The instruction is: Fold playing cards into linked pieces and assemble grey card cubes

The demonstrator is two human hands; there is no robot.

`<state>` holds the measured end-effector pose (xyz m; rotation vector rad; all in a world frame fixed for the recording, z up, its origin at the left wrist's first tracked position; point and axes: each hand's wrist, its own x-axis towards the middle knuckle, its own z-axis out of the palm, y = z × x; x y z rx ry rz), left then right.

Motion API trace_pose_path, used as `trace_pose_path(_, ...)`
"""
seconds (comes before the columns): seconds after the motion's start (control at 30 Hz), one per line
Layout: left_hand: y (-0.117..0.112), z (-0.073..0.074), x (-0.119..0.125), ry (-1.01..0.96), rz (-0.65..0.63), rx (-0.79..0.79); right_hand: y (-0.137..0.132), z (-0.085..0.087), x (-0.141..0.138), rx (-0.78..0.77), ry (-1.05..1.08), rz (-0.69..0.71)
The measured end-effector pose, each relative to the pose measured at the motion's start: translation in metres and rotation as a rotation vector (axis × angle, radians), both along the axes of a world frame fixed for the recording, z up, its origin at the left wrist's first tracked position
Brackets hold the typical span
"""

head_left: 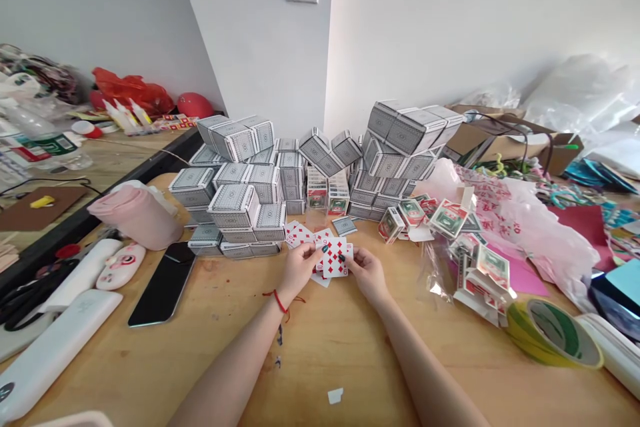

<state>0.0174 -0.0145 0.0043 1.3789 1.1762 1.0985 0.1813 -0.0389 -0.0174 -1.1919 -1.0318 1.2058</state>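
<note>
Between my two hands is a playing card (334, 263), a nine of diamonds, held face up over the table; other cards show just behind its edge. My left hand (301, 268) pinches its left side with the thumb on top, a red string round the wrist. My right hand (369, 272) pinches the right side the same way. Loose face-up diamond cards (299, 234) lie fanned behind and under my hands. One card (345, 226) lies back up a little farther off. Behind stand stacked grey-patterned boxes made of cards (247, 207), piled in blocks on the left and right.
On the right lie opened card packs (450, 217), crumpled clear wrap, a pink-white plastic bag (530, 214) and a yellow tape roll (553, 334). A phone (163, 284), a pink cloth roll (137, 214) and a long white device (65, 354) lie left. A paper scrap (335, 396) sits near the front.
</note>
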Motion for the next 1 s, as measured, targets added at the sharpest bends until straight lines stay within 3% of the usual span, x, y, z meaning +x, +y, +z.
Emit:
trace_pose_path(0.73, 0.0, 0.0016, 0.0, 0.02, -0.033, 0.021, 0.0001, -0.0017, 0.0037, -0.071, 0.042, 0.065)
trace_pose_path(1.0, 0.0013, -0.0034, -0.0009, 0.05, -0.047, 0.034, -0.0024, 0.0065, 0.0031, -0.071, 0.04, 0.093)
